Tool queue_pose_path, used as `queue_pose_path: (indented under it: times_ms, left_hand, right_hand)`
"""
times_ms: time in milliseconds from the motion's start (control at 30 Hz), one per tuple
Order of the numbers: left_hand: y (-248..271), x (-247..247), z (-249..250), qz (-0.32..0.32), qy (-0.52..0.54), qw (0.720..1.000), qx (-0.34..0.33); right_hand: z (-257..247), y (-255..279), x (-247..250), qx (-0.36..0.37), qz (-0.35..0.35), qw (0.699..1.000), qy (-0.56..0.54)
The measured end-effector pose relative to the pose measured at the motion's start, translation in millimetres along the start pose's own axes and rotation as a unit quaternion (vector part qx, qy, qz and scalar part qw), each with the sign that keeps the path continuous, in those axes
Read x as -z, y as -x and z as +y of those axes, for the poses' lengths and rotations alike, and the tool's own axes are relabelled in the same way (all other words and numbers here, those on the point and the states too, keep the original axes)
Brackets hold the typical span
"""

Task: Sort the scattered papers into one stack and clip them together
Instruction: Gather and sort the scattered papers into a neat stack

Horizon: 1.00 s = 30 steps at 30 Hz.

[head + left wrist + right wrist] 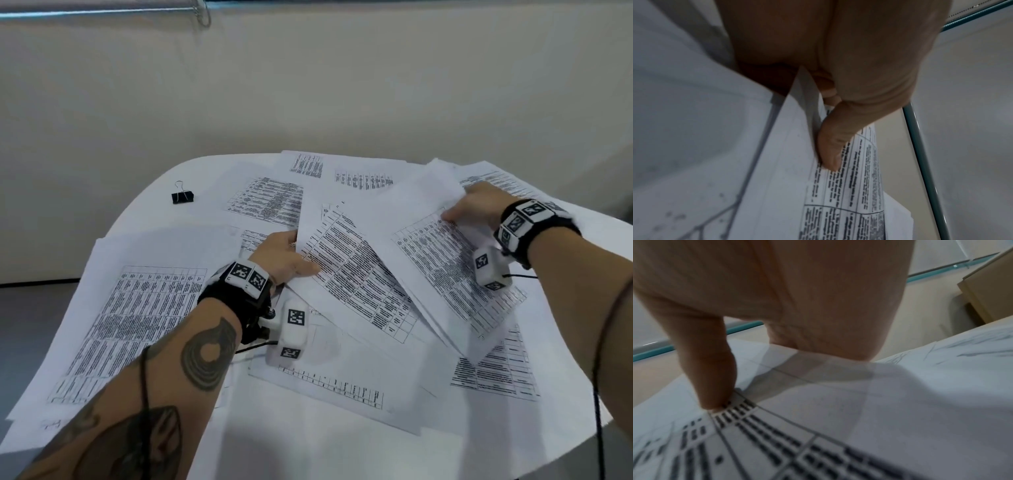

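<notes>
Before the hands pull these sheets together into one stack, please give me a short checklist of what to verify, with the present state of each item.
1. Left hand holds its sheets firmly: ok, thumb pinches them in the left wrist view.
2. Right hand holds its sheets: ok, thumb on top, fingers under.
3. Binder clip free and in sight: ok, it lies apart from the papers on the table.
4. All papers gathered: not ok, many loose sheets lie spread on the table.
5. Edges of held sheets aligned: not ok, the two bundles are angled.
6. No sheet hanging over the table edge: cannot tell.
</notes>
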State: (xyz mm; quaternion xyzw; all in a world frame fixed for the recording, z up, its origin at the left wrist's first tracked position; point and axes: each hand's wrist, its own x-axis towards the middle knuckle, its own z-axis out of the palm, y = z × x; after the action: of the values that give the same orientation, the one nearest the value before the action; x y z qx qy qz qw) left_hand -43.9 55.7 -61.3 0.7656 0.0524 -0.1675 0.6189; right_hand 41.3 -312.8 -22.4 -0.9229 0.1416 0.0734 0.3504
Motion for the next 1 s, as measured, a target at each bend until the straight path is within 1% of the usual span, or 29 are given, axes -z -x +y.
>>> queue_pose_path:
  times_ms: [67,133,267,333,400,467,567,667,733,833,867,933,1000]
  left_hand:
    - [1.0,-1.7,0.4,0.000,0.008,1.000,-0.001]
    - [0.4,-2.6,-0.1,0.000,0.013,1.000,-0.004]
    - [1.0,-2.0,-1.2,-0.008,0.024,0.999,-0.020]
    - [0.8,-3.0,-0.9,-0.010,0.036,0.999,-0.019]
    - [-2.0,-5.6,-1.1,0.006,0.034,0.999,-0.012]
    - [-7.5,-9.6,-2.2,0.036,0.013,0.999,-0.008]
    - [-9.8,-13.0,-3.3,0.104,-0.032,0.994,-0.010]
    - [-10.0,-11.3,-2.3,0.136,-0.062,0.988,-0.024]
    - [-10.5,-10.9,-1.4,0.144,-0.066,0.987,-0.024]
    - [-4.9,-11.2,5.3,0.149,-0.026,0.988,-0.005]
    - [-2.9,-10.1,7.5,0.151,-0.029,0.988,0.003]
    - [-0.3,-6.6,8.7,0.170,-0.050,0.984,-0.002]
    - [7.3,-3.4,10.3,0.191,-0.080,0.978,-0.001]
  right_hand:
    - [-4.3,2.6,0.2,0.004,-0.018,0.998,-0.052]
    - [-10.5,6.3,0.9,0.001,-0.033,0.997,-0.065]
    - [-10.7,-4.1,2.4,0.011,-0.066,0.997,-0.030]
    - [-15.8,4.8,1.5,0.015,-0.086,0.995,-0.043]
    - [-18.5,9.0,-0.1,0.021,-0.093,0.995,-0.031]
    - [-20.5,12.6,-2.8,0.044,-0.094,0.994,0.022]
    - [-20.3,19.0,-6.2,0.064,-0.061,0.993,0.077]
    - [-13.2,21.6,-10.7,0.061,-0.032,0.993,0.094]
    - [-8.9,25.7,-11.6,0.039,-0.027,0.996,0.079]
    - [-6.3,34.3,-13.5,0.010,-0.008,0.999,0.052]
    - [-3.6,36.1,-15.4,0.007,0.006,0.999,0.050]
    - [-0.7,44.7,-21.2,-0.002,0.026,0.999,0.032]
    - [-1.4,54.7,-26.9,-0.015,0.026,1.000,0.001]
